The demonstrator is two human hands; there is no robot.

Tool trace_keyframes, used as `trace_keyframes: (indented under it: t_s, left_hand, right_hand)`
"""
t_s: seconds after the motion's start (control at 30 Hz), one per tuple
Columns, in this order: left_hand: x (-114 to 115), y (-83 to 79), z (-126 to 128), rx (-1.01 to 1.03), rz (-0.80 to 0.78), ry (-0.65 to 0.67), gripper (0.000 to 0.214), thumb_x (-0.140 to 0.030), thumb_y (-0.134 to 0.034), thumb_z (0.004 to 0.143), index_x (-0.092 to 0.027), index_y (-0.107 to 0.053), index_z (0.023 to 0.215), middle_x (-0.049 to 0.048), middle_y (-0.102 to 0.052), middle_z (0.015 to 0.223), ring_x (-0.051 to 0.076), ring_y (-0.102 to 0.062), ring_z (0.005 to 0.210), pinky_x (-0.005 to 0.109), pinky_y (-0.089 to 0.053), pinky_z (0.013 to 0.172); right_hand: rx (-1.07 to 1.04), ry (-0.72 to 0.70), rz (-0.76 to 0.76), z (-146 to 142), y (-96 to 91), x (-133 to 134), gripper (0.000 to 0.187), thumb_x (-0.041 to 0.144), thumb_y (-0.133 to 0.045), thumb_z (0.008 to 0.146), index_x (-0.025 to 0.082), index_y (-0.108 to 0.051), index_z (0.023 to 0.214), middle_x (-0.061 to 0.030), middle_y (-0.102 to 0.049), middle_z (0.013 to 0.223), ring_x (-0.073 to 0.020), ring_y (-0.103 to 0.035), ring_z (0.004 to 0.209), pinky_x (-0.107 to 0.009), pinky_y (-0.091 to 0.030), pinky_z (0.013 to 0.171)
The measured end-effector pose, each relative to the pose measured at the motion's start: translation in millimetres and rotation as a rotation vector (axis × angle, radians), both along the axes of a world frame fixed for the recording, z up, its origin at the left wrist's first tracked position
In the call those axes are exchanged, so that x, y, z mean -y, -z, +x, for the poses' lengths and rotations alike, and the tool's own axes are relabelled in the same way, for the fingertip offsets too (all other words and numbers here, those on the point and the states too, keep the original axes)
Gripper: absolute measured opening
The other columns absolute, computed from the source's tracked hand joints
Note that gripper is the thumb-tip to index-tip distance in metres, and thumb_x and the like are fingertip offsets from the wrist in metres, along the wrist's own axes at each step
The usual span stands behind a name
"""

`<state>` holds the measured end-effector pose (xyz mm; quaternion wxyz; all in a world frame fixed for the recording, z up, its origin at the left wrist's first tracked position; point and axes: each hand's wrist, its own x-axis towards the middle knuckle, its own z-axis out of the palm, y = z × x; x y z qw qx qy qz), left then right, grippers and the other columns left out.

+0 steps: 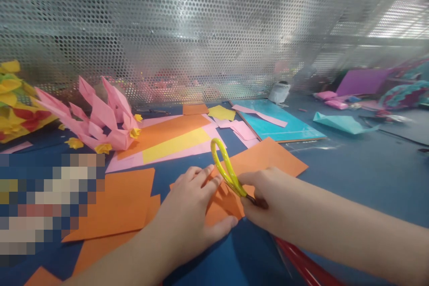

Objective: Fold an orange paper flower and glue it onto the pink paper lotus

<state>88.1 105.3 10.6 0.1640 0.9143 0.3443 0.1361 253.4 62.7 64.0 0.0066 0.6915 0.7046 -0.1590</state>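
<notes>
My left hand lies with its fingers spread on an orange sheet of paper and the blue tabletop beside it. Just to its right, my right hand is closed around the dark metal part of a pair of scissors. Their yellow handle loops point up and left, above the sheet. The blades are hidden inside my fist. Behind my hands lies another orange sheet. More orange paper is stacked left of my left wrist.
A pink folded-paper model with yellow flowers stands at the left, near yellow paper flowers. Pink, orange and yellow sheets lie ahead. Beyond them are a blue booklet and a teal folded paper. A perforated metal screen rises behind.
</notes>
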Motion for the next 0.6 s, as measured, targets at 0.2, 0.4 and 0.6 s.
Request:
trace_keyframes:
  t_s: [0.2, 0.4, 0.6]
  left_hand:
    - [0.1, -0.5, 0.1, -0.003, -0.009, -0.003, 0.056, -0.047, -0.064, 0.077, -0.014, -0.059, 0.123, 0.0139, -0.058, 0.129, 0.034, -0.049, 0.109, 0.056, -0.044, 0.093]
    - [1.9, -0.7, 0.6, -0.014, -0.010, 0.001, 0.055, -0.046, -0.062, 0.079, -0.016, -0.059, 0.124, 0.0128, -0.057, 0.129, 0.034, -0.049, 0.108, 0.055, -0.044, 0.093]
    - [0.4, 0.3, 0.2, -0.019, -0.007, 0.001, 0.055, -0.048, -0.061, 0.080, -0.015, -0.060, 0.123, 0.0139, -0.058, 0.128, 0.034, -0.047, 0.109, 0.057, -0.043, 0.093]
  right_hand:
    - [-0.006, 0.007, -0.106, 1.1, -2.3, 3.2, 0.014, 0.010, -0.051, 0.074, 0.020, -0.049, 0.065, 0.0073, -0.042, 0.046, -0.0080, -0.025, 0.039, -0.023, -0.021, 0.040]
    - [-0.017, 0.058, -0.117, 0.3, -2.9, 4.7, 0.017, 0.010, -0.051, 0.075, 0.020, -0.047, 0.062, 0.0082, -0.039, 0.045, -0.0080, -0.026, 0.040, -0.022, -0.022, 0.040]
    - [-0.049, 0.077, -0.146, -1.6, -5.8, 5.5, 0.014, 0.010, -0.049, 0.077, 0.020, -0.054, 0.068, 0.0068, -0.045, 0.048, -0.0089, -0.029, 0.040, -0.023, -0.024, 0.041]
